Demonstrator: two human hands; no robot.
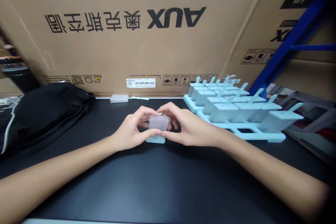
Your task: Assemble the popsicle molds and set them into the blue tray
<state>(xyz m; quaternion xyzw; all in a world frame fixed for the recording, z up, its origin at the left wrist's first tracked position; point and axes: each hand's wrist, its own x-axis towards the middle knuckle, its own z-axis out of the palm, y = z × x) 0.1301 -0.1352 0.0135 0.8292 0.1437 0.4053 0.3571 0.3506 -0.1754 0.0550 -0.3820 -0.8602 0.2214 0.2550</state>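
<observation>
A: Hands?
B: Left hand (132, 129) and right hand (187, 127) both pinch one frosted mould cup (158, 123) from either side, mid-table (147, 185), just above it.
A: Further back?
B: Pale blue mould tray (236, 106) to the right, black bag (44, 112) left, a spare cup (119, 98) by the cardboard box (131, 21).

Open counter in front, sides crowded
Bare counter (162, 182) near edge; black bag (44, 112) blocks left, popsicle mold trays (236, 112) block right, cardboard box (131, 42) walls off the back.
</observation>
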